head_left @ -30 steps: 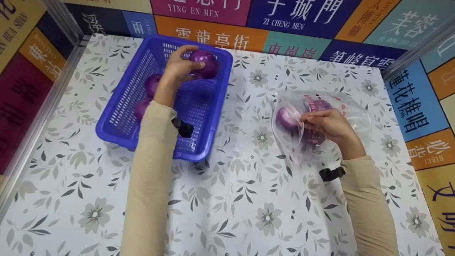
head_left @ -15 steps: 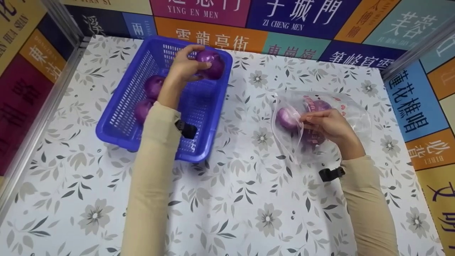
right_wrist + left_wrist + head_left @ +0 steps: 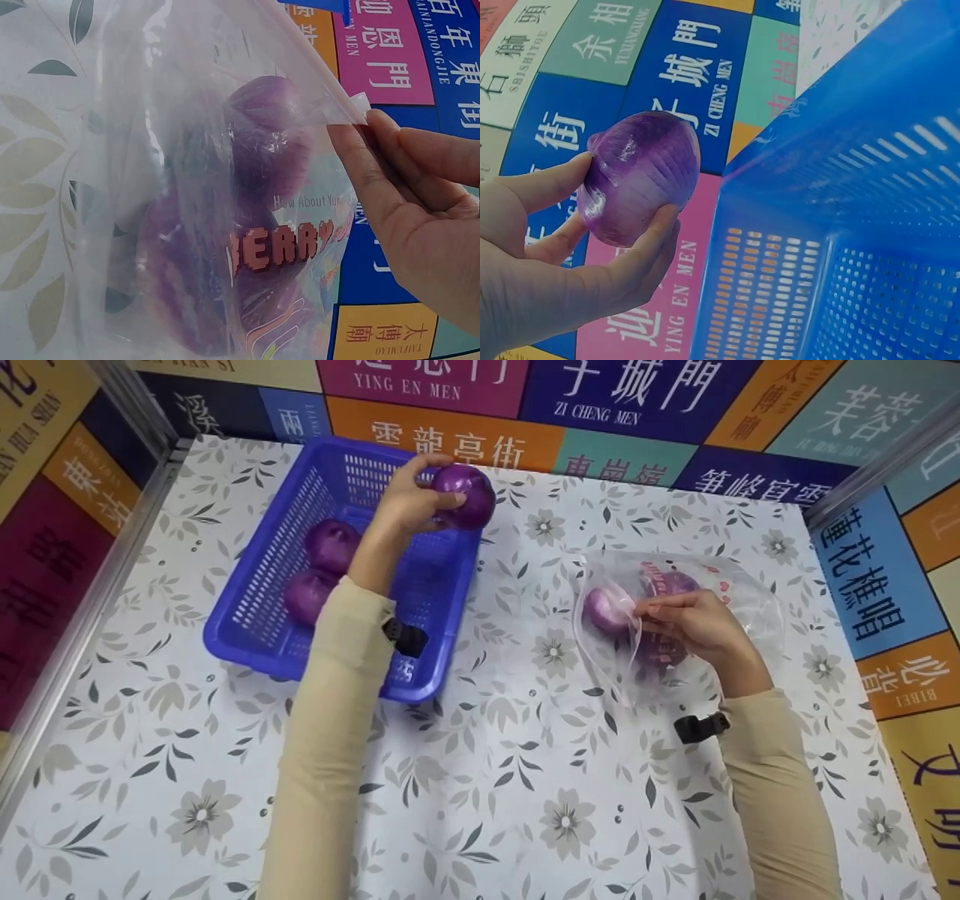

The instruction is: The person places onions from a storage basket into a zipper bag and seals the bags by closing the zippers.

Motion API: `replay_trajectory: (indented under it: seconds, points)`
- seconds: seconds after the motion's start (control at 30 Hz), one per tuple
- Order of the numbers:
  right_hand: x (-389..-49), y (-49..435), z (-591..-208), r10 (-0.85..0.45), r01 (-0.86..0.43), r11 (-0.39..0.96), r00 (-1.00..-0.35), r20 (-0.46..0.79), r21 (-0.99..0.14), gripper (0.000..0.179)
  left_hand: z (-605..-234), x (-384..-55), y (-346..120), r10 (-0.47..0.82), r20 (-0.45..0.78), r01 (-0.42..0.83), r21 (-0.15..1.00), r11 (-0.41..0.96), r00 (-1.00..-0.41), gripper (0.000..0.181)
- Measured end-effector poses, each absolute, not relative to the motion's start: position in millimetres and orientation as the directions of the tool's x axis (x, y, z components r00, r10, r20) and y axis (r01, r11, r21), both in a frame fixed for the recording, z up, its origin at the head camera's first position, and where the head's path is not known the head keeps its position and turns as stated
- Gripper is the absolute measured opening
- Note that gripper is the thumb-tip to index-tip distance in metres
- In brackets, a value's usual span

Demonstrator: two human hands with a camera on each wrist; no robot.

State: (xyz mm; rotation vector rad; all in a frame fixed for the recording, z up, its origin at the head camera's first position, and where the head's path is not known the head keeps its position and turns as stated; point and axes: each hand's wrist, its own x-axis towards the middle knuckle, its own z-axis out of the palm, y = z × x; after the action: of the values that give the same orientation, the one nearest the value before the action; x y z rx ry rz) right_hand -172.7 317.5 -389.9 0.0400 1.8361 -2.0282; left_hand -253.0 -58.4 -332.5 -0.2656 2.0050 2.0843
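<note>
My left hand (image 3: 412, 502) grips a purple onion (image 3: 466, 496) above the back right rim of the blue basket (image 3: 442, 652). Fingers and thumb wrap the sides of this shiny onion in the left wrist view. Two more onions (image 3: 307, 596) lie in the basket, left of my forearm. To the right, my right hand (image 3: 694, 622) pinches the edge of a clear printed plastic bag (image 3: 742, 585) between thumb and fingers. Inside the bag several purple onions (image 3: 270, 142) show through the film, partly blurred by it.
A white table (image 3: 480, 780) with a grey leaf and flower print lies beneath everything. Coloured panels (image 3: 442, 427) with lettering stand along its back and sides. Between basket and bag is a stretch of tabletop.
My left hand has moved right with the onion, from inside the basket to over its right rim. The right hand and the bag have stayed in place.
</note>
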Motion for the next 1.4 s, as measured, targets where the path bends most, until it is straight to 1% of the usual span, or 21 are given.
replay_trajectory:
  seconds: [0.17,0.7,0.87,1.1,1.4]
  points:
    - [-173,317,-391,-0.282,0.312,-0.067,-0.917,-0.282,-0.948,0.020,-334,-251,-51,0.064,-0.280,-0.283,0.958,-0.043,-0.958,0.053]
    - [-172,317,-390,-0.273,0.309,-0.043,-0.918,-0.286,-0.950,0.020,-337,-249,-31,0.114,-0.300,-0.308,0.950,-0.060,-0.947,0.052]
    - [-172,316,-389,-0.275,0.319,-0.040,-0.915,-0.297,-0.947,0.019,-340,-249,-23,0.143,-0.286,-0.298,0.951,-0.079,-0.948,0.052]
    - [-173,315,-390,-0.259,0.329,-0.032,-0.915,-0.310,-0.944,0.019,-345,-247,-16,0.154,-0.285,-0.288,0.958,0.006,-0.946,0.053]
    - [-174,316,-391,-0.262,0.324,-0.032,-0.915,-0.305,-0.945,0.018,-351,-246,-8,0.179,-0.272,-0.276,0.961,0.000,-0.946,0.052]
